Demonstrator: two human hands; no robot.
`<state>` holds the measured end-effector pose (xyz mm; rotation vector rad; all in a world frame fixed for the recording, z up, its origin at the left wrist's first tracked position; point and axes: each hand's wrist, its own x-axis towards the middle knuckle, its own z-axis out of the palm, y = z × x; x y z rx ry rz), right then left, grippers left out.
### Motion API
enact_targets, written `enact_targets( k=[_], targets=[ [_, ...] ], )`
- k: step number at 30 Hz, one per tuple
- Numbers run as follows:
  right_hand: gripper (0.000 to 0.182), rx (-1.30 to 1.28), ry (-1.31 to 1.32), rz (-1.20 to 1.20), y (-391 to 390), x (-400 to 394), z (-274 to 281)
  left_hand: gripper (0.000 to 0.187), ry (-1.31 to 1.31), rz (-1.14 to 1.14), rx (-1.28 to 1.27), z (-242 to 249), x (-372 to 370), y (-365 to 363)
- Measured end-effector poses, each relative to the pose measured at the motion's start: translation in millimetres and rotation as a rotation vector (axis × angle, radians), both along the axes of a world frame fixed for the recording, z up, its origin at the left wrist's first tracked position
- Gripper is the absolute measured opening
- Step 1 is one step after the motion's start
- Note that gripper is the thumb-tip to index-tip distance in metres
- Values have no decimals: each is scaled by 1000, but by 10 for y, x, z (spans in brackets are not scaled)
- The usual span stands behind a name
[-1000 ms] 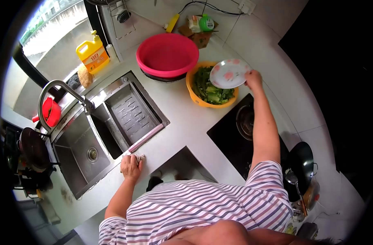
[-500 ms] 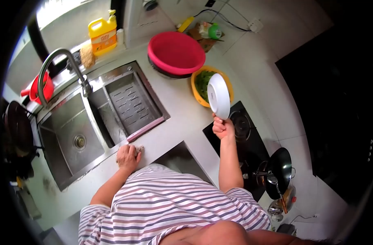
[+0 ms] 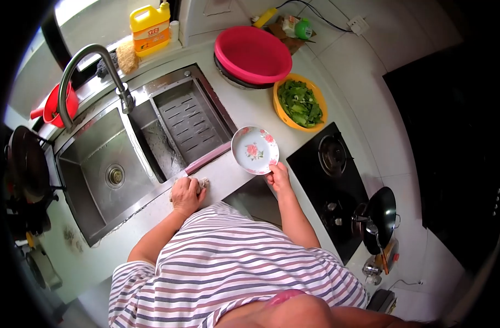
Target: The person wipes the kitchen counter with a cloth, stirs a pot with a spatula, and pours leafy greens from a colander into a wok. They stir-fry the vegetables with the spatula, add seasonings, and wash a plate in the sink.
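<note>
My right hand grips the rim of a white plate with pink flowers, its patterned face turned up toward me. The plate is over the counter between the sink and the stove. On the counter's front edge by the sink, my left hand is closed over a crumpled pale cloth, which sticks out past the fingers. Just left of that hand is the double sink, with a perforated tray in its right side.
A pink basin stands at the back beside a yellow bowl of leafy greens. To the right lies the black stove, with a wok near its front end. A faucet arches over the sink; a yellow jug stands behind it.
My right hand has brought the plate left and toward me from above the yellow bowl, turning its underside away and its flowered face up. My left hand stays on the cloth.
</note>
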<state>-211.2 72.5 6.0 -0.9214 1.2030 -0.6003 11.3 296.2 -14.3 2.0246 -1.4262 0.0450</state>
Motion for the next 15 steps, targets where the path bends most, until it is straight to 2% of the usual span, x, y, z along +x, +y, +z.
enact_targets(
  k=[6, 9, 10, 12, 13, 14, 15],
  targets=[
    [9, 6, 73, -23, -32, -158, -226, 27, 8, 18, 19, -18, -41, -3],
    [16, 1, 253, 96, -56, -170, -180, 29, -18, 13, 29, -18, -57, -18],
    [16, -3, 237, 75, -106, -185, -112, 29, -23, 12, 33, -35, -59, -19],
    [19, -30, 601, 284, -322, -186, 130, 30, -33, 7, 53, -79, -58, -9],
    [27, -174, 645, 216, -514, -232, 52, 30, -28, 5, 57, -59, -63, -15],
    [31, -296, 575, 98, -718, -317, -26, 30, -22, 1, 64, -41, -72, -18],
    [33, -215, 369, -10, -910, -347, 57, 29, -19, 9, 73, -76, -76, -18]
  ],
)
